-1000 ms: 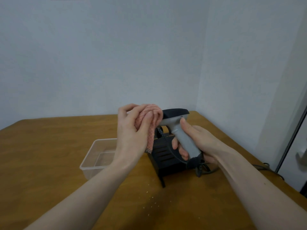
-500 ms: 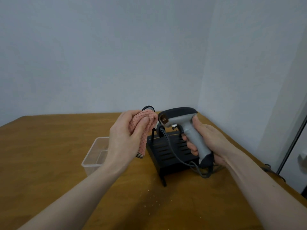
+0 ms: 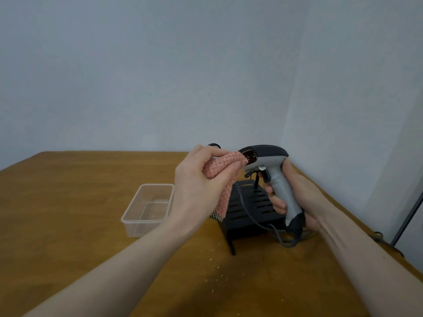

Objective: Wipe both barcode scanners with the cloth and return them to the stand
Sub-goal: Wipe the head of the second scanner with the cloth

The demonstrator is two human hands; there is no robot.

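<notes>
My right hand (image 3: 297, 197) grips the handle of a grey and black barcode scanner (image 3: 272, 165), held upright above the black slotted stand (image 3: 249, 209). Its window faces left. My left hand (image 3: 201, 184) holds a bunched pink cloth (image 3: 223, 170) whose tip touches the scanner's window. A tail of the cloth hangs down in front of the stand. The scanner's dark cable (image 3: 258, 221) loops from the handle's base over the stand. A small black rounded part (image 3: 214, 145) shows behind my left hand; I cannot tell what it is.
A clear plastic tub (image 3: 148, 208) stands left of the stand on the wooden table (image 3: 68, 213). Light crumbs (image 3: 215, 266) lie in front of the stand. Walls meet in a corner behind the table. A cable (image 3: 380, 236) lies at the table's right edge.
The scanner has turned, so its window faces left. The cloth came off the scanner's head, and its tip now touches the window. Both hands have risen a little.
</notes>
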